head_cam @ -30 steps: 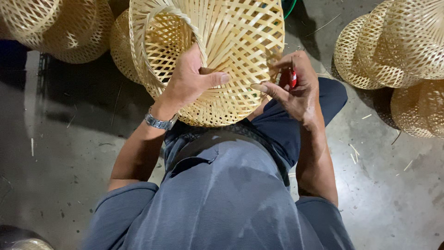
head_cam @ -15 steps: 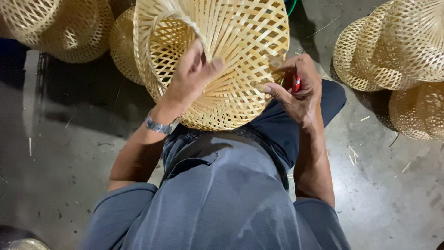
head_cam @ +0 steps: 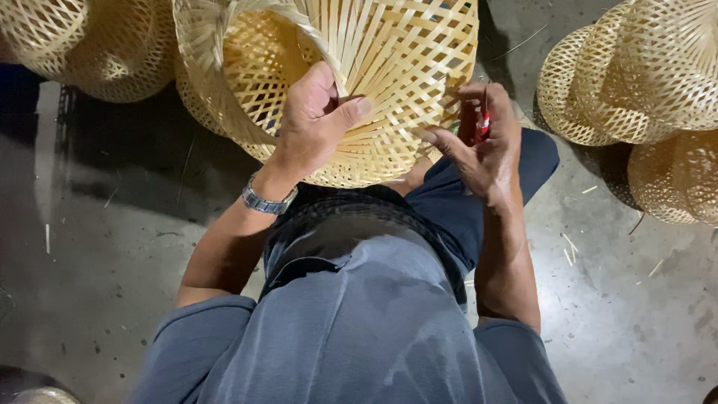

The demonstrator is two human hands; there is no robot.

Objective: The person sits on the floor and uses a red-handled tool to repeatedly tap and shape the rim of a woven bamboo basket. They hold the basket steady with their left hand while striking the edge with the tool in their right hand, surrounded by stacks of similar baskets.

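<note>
- A stack of woven bamboo baskets (head_cam: 636, 75) sits on the floor well to the right of the fingers, lying on its side.
- Another woven basket (head_cam: 677, 179) lies just below that stack, touching it, further right of the fingers.
- A pale woven basket (head_cam: 82, 45) rests far to the left of the fingers, at the top edge.
- The grey concrete floor (head_cam: 97, 254) spreads below and on both sides of the fingers.
- Thin bamboo slivers (head_cam: 572, 247) lie scattered on the floor, below and right of the fingers.
- A pale strip (head_cam: 46, 157) runs down the floor far left of the fingers.
</note>
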